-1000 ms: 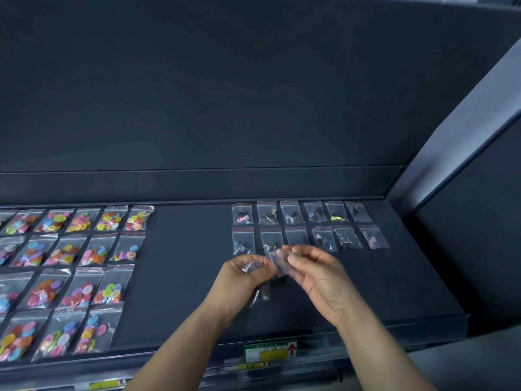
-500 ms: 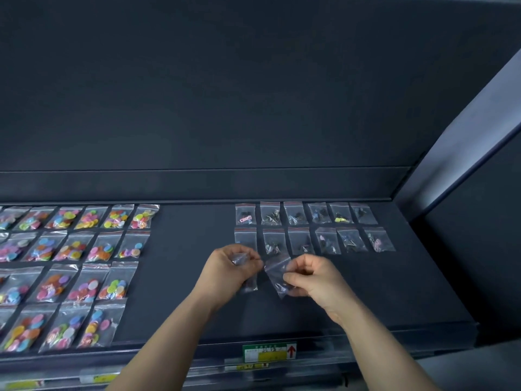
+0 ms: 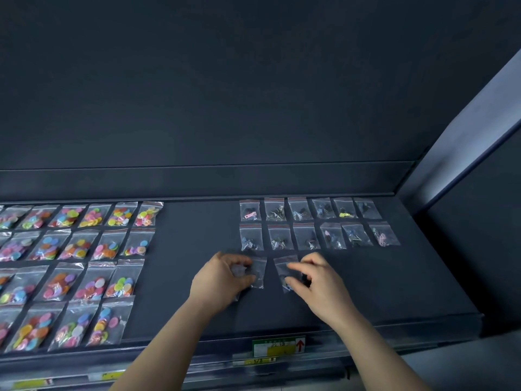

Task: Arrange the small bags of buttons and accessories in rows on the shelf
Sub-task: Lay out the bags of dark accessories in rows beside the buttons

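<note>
The left hand [image 3: 222, 277] curls its fingers and thumb round the left bag [image 3: 258, 270], pinching it at its near side edge. More clear plastic seems bunched under that palm, though I cannot tell how many bags. The right hand [image 3: 320, 280] pinches the right bag [image 3: 284, 270] between forefinger and thumb along its right edge. Both bags lie on the shelf [image 3: 191, 277], just apart from each other between the two grips, and start a third row.

Just beyond the fingertips sit two finished rows of accessory bags [image 3: 306, 235]. Well off to the left of the left hand lie the button bags [image 3: 80, 246], full of bright discs.

These bags are probably very light, limp and slick, with a few small hard pieces loose inside, so they are likely to slide on the shelf and crumple if squeezed. A light pinch at a flat corner or the sealed top strip should serve best, with a fingertip press to flatten and square each one.

Below the wrists, the shelf edge carries a label [image 3: 277, 345], green and yellow with a red upward arrow; its writing is too small to read.
</note>
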Motion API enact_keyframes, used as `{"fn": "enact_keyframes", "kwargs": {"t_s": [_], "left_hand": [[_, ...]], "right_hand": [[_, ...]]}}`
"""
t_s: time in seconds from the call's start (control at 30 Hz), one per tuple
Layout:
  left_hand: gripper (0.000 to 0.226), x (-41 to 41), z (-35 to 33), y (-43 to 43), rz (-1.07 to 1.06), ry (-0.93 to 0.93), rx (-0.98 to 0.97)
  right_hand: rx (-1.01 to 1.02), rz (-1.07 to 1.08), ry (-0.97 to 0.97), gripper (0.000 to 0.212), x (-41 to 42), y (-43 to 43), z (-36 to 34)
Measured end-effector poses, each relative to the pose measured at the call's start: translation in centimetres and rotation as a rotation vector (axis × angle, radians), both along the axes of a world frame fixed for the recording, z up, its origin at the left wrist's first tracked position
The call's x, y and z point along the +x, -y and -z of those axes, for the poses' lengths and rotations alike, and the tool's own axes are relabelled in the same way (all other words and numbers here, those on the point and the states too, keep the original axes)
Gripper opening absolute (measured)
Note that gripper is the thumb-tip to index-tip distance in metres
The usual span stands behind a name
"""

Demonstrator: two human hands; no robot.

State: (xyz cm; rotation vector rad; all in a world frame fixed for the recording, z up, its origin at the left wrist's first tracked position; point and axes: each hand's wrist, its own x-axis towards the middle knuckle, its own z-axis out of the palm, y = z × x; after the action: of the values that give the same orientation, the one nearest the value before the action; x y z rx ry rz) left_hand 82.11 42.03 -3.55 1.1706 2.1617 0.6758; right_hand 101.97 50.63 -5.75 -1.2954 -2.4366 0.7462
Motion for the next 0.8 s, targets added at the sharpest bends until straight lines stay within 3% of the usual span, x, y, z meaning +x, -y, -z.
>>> {"fn": "enact_keyframes", "kwargs": {"t_s": [0.3,0.6,0.7,0.8], "left_hand": [[0.023,0.6,0.6,-0.3,-0.033,-0.090,-0.002],[0.025,0.7,0.5,0.0,-0.031,-0.058,-0.011],[0.037,0.5,-0.2,0.3,-0.083,0.105,0.080],[0.028,0.4,-1.2,0.4,-0.234,0.472,0.240]], "right_hand": [[0.070,0.050,0.030,0.041,-1.2,0.1,0.8],[0.076,0.038,0.028,0.041,-1.1,0.1,0.7],[-0.033,0.072,-0.094,0.037,-0.7,0.0,0.3],[-0.172,0.141,-0.313,0.024,-0.2,-0.2,-0.7]]}}
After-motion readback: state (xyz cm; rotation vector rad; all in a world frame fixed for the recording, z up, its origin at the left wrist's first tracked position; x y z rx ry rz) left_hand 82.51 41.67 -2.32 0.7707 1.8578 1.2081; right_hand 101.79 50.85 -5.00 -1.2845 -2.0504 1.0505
